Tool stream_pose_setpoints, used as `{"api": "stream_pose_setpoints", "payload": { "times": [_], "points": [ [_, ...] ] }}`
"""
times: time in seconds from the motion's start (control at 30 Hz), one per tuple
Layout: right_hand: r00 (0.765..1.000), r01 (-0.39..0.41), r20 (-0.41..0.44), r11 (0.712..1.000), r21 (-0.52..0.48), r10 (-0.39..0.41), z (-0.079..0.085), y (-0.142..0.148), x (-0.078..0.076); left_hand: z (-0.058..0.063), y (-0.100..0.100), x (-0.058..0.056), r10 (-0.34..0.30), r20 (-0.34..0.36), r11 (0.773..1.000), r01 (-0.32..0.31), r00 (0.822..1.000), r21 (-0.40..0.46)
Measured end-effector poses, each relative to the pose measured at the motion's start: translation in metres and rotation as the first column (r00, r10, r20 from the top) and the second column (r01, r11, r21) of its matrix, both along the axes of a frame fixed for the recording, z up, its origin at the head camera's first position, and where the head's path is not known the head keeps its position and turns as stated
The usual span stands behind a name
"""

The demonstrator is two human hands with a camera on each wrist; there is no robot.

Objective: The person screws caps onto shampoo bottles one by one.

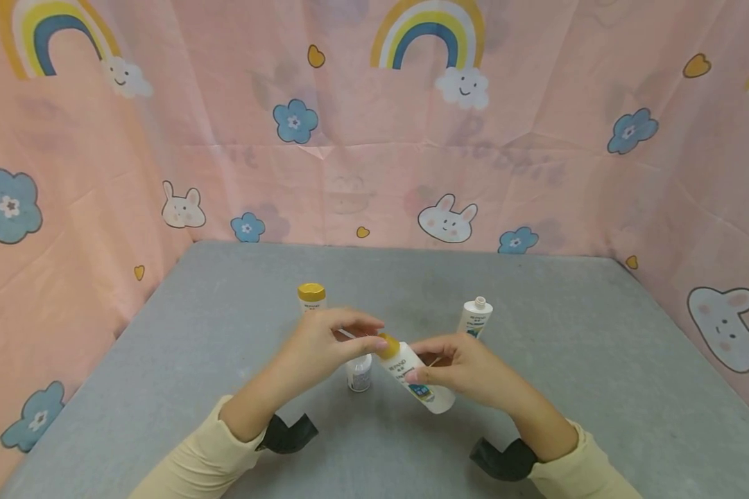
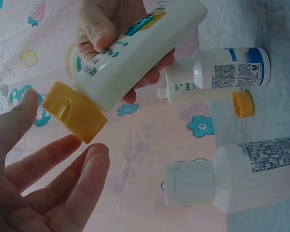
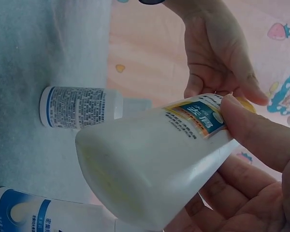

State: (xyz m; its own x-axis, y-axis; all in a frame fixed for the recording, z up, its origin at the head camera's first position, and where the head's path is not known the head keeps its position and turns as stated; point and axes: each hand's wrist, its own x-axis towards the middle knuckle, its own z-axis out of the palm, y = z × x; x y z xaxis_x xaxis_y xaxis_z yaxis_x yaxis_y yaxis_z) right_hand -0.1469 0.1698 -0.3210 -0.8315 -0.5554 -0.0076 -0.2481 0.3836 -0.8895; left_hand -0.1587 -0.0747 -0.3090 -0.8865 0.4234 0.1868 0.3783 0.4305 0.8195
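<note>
My right hand grips a white shampoo bottle with a gold cap, thumb on its front and fingers behind. The bottle is tilted, with the cap up toward my left hand. In the left wrist view, that hand's fingers are spread around the cap without closing on it; whether a fingertip touches it I cannot tell. Below the left hand stands a small white bottle. Another white bottle with a blue band shows beyond the right hand in the left wrist view.
Behind my left hand stands a white bottle with a gold cap. A capless white bottle is behind the right hand. One loose gold cap lies on the grey table. A pink patterned curtain encloses the back and sides.
</note>
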Motion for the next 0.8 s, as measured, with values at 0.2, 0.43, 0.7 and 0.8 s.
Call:
{"api": "stream_pose_setpoints", "payload": {
  "times": [0.2,0.43,0.7,0.8],
  "points": [
    [1.000,-0.013,-0.017,1.000,-0.002,0.013,-0.0009,-0.0003,0.0007,-0.0002,0.0023,0.0013,0.004,-0.002,1.000,-0.004,1.000,-0.026],
    [1.000,-0.004,-0.019,1.000,-0.004,0.004,-0.0007,0.0008,0.0010,0.0014,0.0011,0.0024,-0.060,0.008,0.998,0.060,0.998,0.002],
    [1.000,-0.005,0.006,1.000,-0.001,0.005,0.0017,0.0014,0.0005,0.0025,-0.0018,0.0023,-0.166,0.019,0.984,0.164,0.986,0.062],
    [1.000,-0.005,0.017,1.000,-0.004,0.005,0.0020,0.0012,0.0000,0.0034,-0.0028,0.0022,-0.181,0.033,0.981,0.178,0.983,0.070]
  ]
}}
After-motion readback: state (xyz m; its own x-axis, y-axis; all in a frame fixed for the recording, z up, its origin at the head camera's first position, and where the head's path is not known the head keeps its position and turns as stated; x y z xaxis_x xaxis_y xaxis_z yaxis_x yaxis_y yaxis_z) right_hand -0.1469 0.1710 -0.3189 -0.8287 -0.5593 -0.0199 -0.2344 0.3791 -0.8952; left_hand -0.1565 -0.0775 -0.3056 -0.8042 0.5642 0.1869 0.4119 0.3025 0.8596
